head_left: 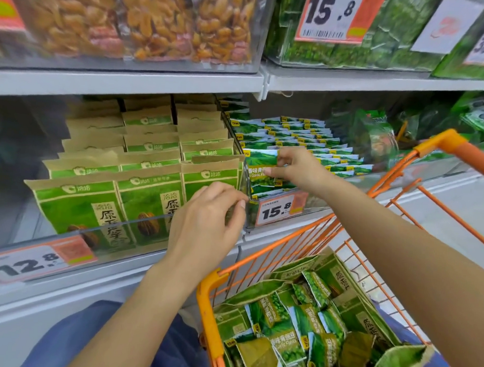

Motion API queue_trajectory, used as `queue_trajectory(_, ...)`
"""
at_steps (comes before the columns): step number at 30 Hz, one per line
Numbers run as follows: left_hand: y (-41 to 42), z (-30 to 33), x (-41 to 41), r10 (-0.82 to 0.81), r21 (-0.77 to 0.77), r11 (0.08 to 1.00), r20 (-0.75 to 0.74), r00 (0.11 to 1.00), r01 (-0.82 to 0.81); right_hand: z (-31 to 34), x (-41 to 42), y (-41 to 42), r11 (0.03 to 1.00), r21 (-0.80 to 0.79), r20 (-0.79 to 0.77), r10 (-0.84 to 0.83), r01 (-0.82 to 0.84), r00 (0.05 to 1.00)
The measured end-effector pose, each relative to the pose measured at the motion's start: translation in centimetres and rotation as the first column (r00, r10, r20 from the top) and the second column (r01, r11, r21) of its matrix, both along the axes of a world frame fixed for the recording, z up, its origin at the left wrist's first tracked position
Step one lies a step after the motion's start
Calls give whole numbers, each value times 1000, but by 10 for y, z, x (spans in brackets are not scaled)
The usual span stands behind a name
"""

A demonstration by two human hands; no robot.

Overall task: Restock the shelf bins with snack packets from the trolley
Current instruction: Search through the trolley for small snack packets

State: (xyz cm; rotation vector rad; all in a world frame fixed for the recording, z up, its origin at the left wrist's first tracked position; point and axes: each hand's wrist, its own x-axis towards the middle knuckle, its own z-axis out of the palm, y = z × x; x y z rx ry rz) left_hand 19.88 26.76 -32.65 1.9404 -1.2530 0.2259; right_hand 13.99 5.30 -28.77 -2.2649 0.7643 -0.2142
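Note:
My right hand pinches a green garlic-pea snack packet at the front of the clear shelf bin, which holds several rows of the same packets. My left hand is at the bin's front left corner, fingertips curled against the clear divider edge; whether it holds anything I cannot tell. The orange trolley below holds several green pea packets and kraft-and-green bags.
Left bin holds rows of kraft-and-green seed bags behind a clear front with a 12.8 tag. A 15.8 tag hangs on the pea bin. The upper shelf carries dried-fruit and green packs. The trolley handle stands at right.

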Motion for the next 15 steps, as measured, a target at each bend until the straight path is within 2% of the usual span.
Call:
queue_trajectory(3, -1, 0, -1, -2, 4, 1000, 21, 1000, 2, 2, 5, -1, 995, -94, -91, 18, -27, 996)
queue_trajectory(6, -1, 0, 0, -4, 5, 1000, 26, 1000, 4, -3, 3, 2, 987, -157, -65, -37, 26, 997)
queue_trajectory(8, 0, 1, -1, -5, 13, 1000, 24, 1000, 5, -6, -9, 4, 984, -156, -5, -86, 84, 996)
queue_trajectory(11, 0, 0, -2, -44, 9, 999, -34, 998, 45, -4, -38, 11, 966, -184, 222, -141, 184, 965)
queue_trajectory(13, -1, 0, -6, -112, 10, 993, -97, 989, 114, 0, -64, 22, 959, -211, 335, -110, 188, 936)
queue_trajectory(15, -1, -2, -15, -193, 48, 979, -122, 974, 200, -1, -92, 37, 955, -268, 349, -26, 126, 937)
